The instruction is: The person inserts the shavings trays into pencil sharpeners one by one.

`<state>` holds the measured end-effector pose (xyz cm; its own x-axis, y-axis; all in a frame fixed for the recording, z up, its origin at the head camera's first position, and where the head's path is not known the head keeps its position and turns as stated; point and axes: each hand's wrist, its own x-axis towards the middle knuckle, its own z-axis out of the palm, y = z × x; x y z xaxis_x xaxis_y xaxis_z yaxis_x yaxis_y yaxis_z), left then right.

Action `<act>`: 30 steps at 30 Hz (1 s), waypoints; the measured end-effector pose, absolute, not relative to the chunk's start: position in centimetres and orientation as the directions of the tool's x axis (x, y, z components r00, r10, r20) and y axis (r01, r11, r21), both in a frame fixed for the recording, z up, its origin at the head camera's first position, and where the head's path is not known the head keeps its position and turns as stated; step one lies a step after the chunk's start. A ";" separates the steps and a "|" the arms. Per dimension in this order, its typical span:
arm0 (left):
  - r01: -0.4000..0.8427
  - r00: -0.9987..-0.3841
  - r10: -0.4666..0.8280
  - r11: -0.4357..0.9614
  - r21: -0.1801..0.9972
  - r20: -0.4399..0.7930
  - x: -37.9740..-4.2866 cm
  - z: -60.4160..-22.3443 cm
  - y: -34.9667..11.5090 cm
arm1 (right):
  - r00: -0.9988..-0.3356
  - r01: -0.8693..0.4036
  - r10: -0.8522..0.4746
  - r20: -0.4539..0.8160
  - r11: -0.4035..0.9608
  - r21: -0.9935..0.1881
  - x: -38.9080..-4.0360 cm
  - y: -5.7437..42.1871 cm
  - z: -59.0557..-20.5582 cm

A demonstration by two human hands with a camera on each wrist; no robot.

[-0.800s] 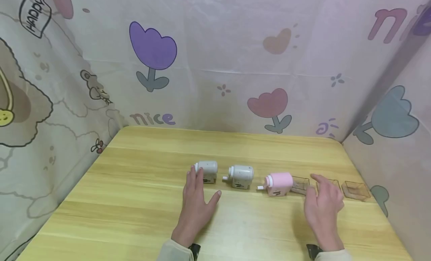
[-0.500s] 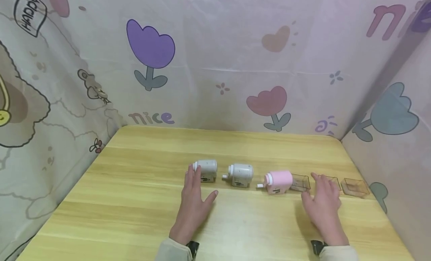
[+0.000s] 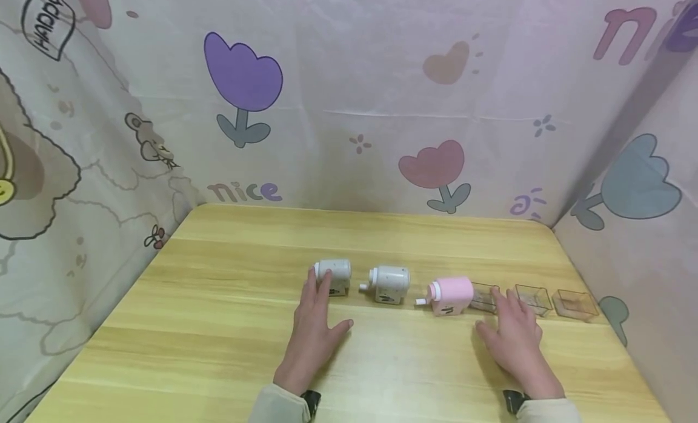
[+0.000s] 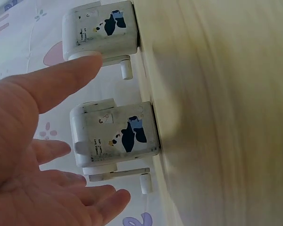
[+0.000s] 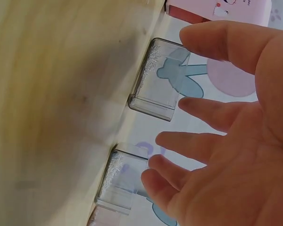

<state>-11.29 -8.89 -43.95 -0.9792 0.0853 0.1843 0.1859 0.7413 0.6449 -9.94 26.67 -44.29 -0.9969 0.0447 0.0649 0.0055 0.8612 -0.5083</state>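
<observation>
Two grey hand-crank pencil sharpeners stand on the table, one at the left [image 4: 120, 134] and one in the middle [image 3: 391, 283]. A pink pencil sharpener [image 3: 452, 294] stands to their right, its crank pointing left. My left hand [image 3: 313, 335] is spread in front of the left grey sharpener, fingers overlapping it in the head view and holding nothing. Beside the pink one is a clear shavings tray [image 5: 160, 77] with bits inside. My right hand [image 3: 514, 335] hovers over its right corner, thumb and fingers apart and nothing held.
A second clear tray [image 3: 533, 299] and an orange-tinted one [image 3: 575, 305] continue the row toward the right edge of the wooden table [image 3: 218, 362]. Printed cloth [image 3: 338, 77] hangs behind and at both sides.
My right hand has moved left, from in front of the second clear tray to the tray beside the pink sharpener. The left hand has hardly moved; the sharpeners and trays stay put.
</observation>
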 end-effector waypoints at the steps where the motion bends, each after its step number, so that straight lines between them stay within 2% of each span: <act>1: 0.185 -0.979 0.084 0.740 0.646 0.184 -11.3 -43.9 -9.0 | -0.997 0.001 0.041 0.068 0.862 -0.507 -10.0 26.6 -44.3; 9: 0.246 -0.964 0.132 0.766 0.593 0.230 -12.2 -43.4 -10.4 | -0.994 -0.058 -0.010 0.105 0.885 -0.462 -10.8 26.7 -44.4; 16: 0.266 -0.963 0.191 0.767 0.584 0.188 -13.9 -43.2 -11.2 | -0.988 -0.119 -0.073 0.138 0.922 -0.369 -11.4 27.5 -44.8; 30: 0.292 -0.956 0.231 0.788 0.542 0.178 -15.5 -42.6 -10.9 | -0.965 -0.230 -0.171 0.196 0.913 -0.338 -12.5 28.7 -44.8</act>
<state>-15.50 -10.88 -42.60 -0.9564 0.2312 0.1785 0.2917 0.7885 0.5415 -12.53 28.73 -44.76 -0.9655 -0.1709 0.1965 -0.2303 0.9127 -0.3377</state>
